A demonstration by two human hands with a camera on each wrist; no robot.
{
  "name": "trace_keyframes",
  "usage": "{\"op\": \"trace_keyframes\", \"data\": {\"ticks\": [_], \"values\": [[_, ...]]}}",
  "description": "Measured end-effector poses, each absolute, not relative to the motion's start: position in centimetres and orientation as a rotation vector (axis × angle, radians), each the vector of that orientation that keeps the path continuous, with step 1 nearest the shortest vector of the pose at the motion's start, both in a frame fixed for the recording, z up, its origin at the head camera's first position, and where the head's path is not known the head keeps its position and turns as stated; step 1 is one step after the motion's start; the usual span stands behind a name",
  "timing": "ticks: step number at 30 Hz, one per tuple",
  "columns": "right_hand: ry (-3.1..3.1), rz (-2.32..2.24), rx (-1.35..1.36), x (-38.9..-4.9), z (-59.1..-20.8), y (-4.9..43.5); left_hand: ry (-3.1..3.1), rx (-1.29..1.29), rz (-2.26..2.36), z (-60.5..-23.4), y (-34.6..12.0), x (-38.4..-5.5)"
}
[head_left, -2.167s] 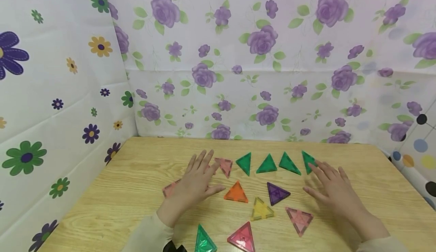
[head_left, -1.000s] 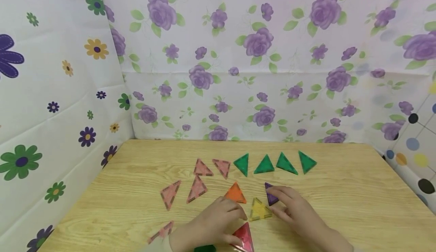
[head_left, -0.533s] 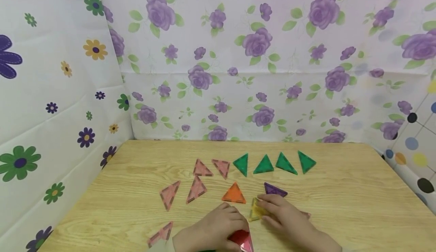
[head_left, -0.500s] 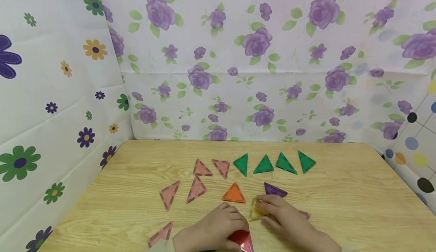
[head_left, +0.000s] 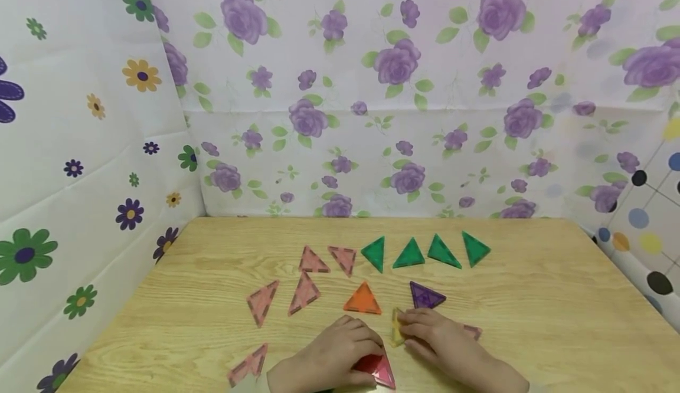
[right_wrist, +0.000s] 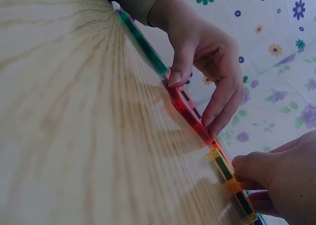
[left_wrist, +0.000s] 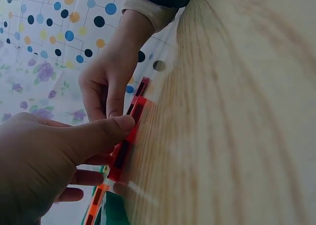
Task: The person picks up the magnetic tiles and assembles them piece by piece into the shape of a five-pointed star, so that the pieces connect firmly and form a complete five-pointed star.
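My left hand [head_left: 334, 354] pinches a red triangular magnetic tile [head_left: 385, 375] near the table's front. In the left wrist view the thumb lies on the near edge of the red tile [left_wrist: 129, 136]. To the right, my right hand [head_left: 448, 346] pinches a yellow triangular magnetic tile [head_left: 396, 328], its thumb and fingers at the edges; the hand covers part of it. The right wrist view shows the yellow tile [right_wrist: 231, 185] low over the wood, close to the red tile [right_wrist: 187, 114]. A purple triangular tile [head_left: 425, 296] lies just beyond my right fingertips.
An orange tile [head_left: 363, 300] lies between the hands, farther back. Several green tiles [head_left: 409, 254] form a back row beside several pink tiles [head_left: 304, 295]. Another pink tile [head_left: 473, 332] is partly under my right hand, and a green tile [right_wrist: 143, 42] lies near my left wrist.
Both hands came down from the back of the table to the front tiles. My left hand took hold of the red tile; my right passed the purple tile and took hold of the yellow one, turning it.
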State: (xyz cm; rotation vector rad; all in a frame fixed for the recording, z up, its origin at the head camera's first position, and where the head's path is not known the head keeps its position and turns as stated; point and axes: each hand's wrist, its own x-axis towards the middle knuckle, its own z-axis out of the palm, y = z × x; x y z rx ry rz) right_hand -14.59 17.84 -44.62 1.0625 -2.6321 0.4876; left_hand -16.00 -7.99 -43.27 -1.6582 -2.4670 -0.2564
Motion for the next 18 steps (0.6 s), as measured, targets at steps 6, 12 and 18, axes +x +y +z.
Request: {"op": "trace_keyframes", "data": {"ticks": [6,12,18], "values": [[-2.655,0.526,1.060,-14.37,-44.69,18.00,-2.483,-1.614,-0.280,-43.52,-8.04,-15.88],[-2.628,0.550,1.023,-14.08,-45.15,18.16,-2.476,-1.567,-0.325,-43.76,-7.81,-15.82],[-2.554,0.583,1.040,-13.56,-45.58,18.22,-2.494,-1.530,-0.342,-44.07,-7.71,-15.71]]}}
